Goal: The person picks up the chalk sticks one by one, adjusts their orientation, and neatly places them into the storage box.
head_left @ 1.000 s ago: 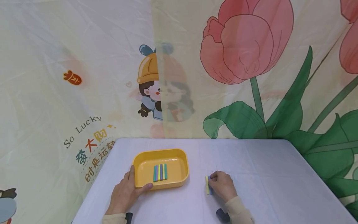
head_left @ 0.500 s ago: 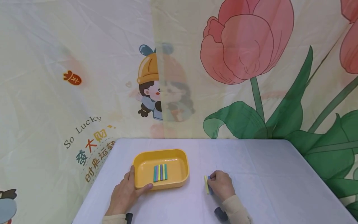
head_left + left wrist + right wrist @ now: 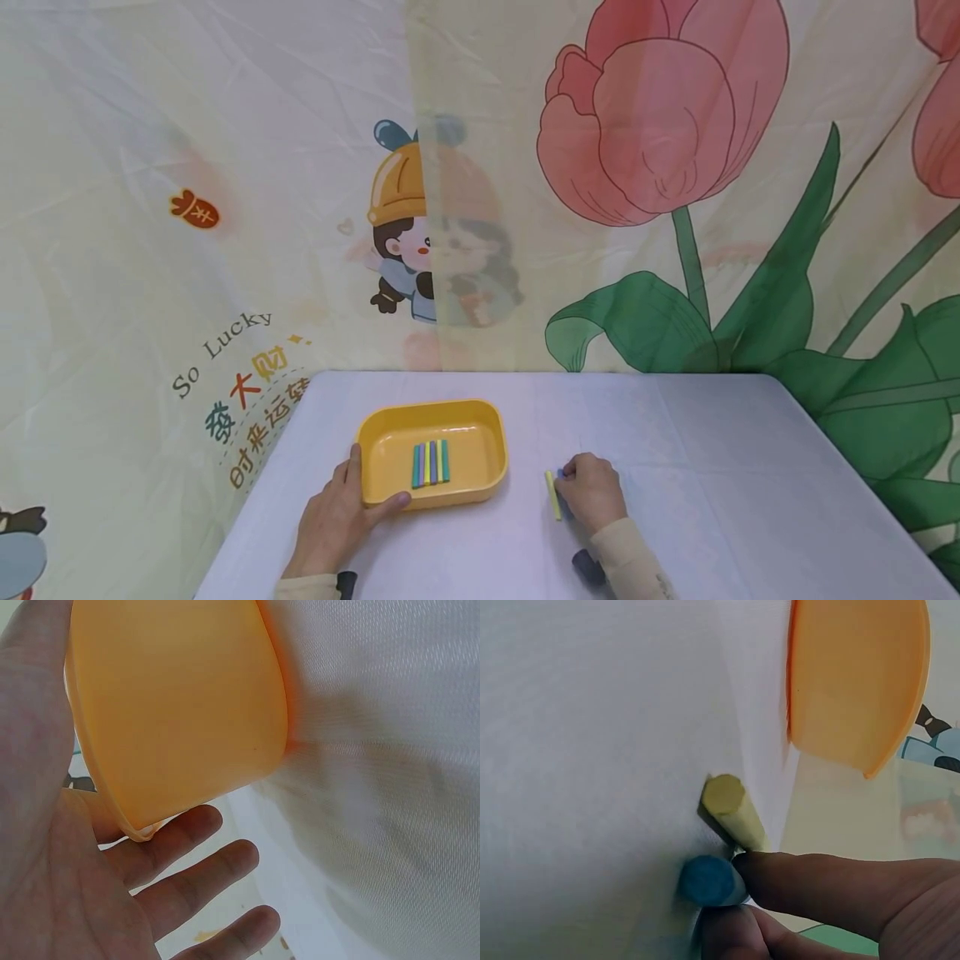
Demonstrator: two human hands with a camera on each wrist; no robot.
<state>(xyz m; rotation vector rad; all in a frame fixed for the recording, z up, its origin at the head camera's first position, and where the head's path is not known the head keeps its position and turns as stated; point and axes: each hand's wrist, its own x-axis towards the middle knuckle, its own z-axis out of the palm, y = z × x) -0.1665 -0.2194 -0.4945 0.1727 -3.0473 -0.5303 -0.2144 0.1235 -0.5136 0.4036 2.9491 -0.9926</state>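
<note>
My left hand (image 3: pixel 333 515) rests against the left front corner of a yellow tray (image 3: pixel 480 462), its thumb along the front rim. In the left wrist view, the other fingers (image 3: pixel 199 889) stretch out straight and spread beside the tray wall. Several chalk sticks (image 3: pixel 431 463), teal, purple and yellow, lie side by side in the tray. Right of it, my right hand (image 3: pixel 594 493) pinches a blue chalk stick (image 3: pixel 709 881) between thumb and finger, low at the tablecloth. A yellow chalk stick (image 3: pixel 553 496) lies just left of the blue one, unheld. My right hand hides much of the blue chalk.
A white cloth (image 3: pixel 720 492) covers the table. Behind it hangs a curtain (image 3: pixel 300 150) printed with tulips and a cartoon figure. Dark wrist cameras (image 3: pixel 588 568) sit below both hands. A stretch of cloth separates the tray from the two loose chalks.
My right hand has shifted slightly left and away from me with the blue chalk. The yellow chalk's far end has swung left, away from the blue one. My left hand and the tray stay put.
</note>
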